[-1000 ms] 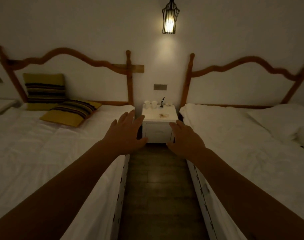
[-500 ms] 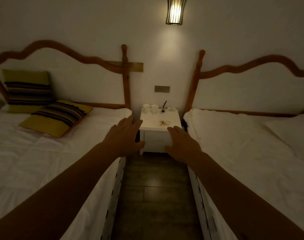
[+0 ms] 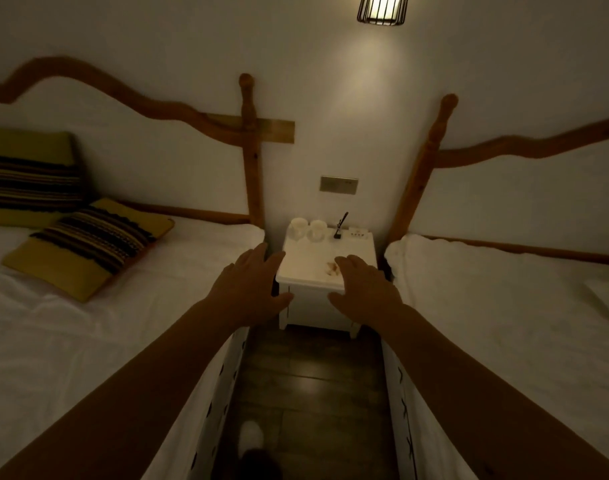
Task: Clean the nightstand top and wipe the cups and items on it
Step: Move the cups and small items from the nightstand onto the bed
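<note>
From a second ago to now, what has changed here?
The person walked up the aisle, so the nightstand looms nearer. The left hand and right hand, open and empty, now reach its front edge. Nothing gripped. The cups and brown debris have not moved.

Both forearms are bare from the near edge up to the wrists, with no sleeve showing on either. The left grip point(image 3: 249, 289) and the right grip point(image 3: 367, 292) are bare too: no glove, ring, watch or band can be made out in the dim light. Low in the view, a light-coloured shoe or slipper point(image 3: 251, 438) shows on one foot, above a dark trouser leg point(image 3: 258, 465).
</note>
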Motion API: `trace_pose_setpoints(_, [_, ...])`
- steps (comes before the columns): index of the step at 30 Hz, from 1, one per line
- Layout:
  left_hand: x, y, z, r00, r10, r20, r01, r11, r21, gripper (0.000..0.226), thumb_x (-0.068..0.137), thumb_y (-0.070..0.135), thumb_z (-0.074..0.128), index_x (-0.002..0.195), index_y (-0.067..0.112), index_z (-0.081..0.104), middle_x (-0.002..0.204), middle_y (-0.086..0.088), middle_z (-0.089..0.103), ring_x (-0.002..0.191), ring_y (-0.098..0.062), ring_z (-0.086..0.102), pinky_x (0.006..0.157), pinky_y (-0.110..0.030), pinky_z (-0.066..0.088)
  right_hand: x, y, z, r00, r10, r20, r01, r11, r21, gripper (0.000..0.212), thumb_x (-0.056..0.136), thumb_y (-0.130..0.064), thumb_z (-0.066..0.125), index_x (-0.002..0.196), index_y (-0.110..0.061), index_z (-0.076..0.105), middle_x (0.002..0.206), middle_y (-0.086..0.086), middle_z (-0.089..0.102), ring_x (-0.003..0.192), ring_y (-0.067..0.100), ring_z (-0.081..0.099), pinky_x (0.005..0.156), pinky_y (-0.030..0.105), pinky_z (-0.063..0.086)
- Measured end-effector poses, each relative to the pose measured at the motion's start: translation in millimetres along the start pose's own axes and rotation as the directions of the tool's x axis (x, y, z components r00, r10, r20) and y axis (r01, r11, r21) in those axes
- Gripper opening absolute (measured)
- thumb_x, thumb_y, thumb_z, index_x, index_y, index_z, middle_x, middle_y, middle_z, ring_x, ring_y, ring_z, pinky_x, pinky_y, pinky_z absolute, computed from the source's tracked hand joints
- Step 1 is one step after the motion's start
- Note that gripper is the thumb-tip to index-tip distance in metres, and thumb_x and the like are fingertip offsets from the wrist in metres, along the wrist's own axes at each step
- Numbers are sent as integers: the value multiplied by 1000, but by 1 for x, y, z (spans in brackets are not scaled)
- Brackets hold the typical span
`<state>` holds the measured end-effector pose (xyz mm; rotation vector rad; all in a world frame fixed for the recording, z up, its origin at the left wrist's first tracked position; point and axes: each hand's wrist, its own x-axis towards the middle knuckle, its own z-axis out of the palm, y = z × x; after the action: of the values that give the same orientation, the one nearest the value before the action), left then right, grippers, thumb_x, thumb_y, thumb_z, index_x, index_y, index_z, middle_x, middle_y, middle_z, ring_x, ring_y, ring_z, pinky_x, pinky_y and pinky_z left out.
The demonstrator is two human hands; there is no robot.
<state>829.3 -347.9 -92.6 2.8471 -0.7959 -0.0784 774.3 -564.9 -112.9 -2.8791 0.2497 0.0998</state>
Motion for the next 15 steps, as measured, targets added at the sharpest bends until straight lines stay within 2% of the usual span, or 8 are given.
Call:
trace_pose_setpoints(4, [87,-25,7,999,45,2,-45,999,10,87,81,61,57,148,24,16,157,-11,19,141,-30,23,111,-48,30,81,11,13,999,33,-3,-33,999,-1,74,86,-49,58,146,-25,21,152,4,27,130,30,37,99,48,40])
trace_pose_setpoints(9, [202,-57,-3,996,81,41,-82,997,7,87,82,62,56,149,25,15,159,-10,11,144,-30,17,112,-51,29,177,19,18,991,127,42,-128,991,31,77,86,-49,58,147,-26,18,155,4,22,134,30,34,104,49,39])
trace_pose_setpoints(13, [280,-75,2,991,115,69,-115,993,-13,87,82,62,55,150,24,16,159,-10,12,144,-29,18,112,-48,30,241,29,23,985,173,-21,-173,985,-14,73,87,-51,54,146,-25,19,153,4,26,131,29,37,99,46,41])
trace_pose_setpoints(15, [308,-80,13,990,111,87,-109,994,-22,86,82,62,56,149,23,18,158,-9,16,142,-29,23,109,-45,32,267,35,28,981,195,-8,-195,981,7,73,86,-51,55,146,-25,21,150,4,30,129,29,38,99,46,41])
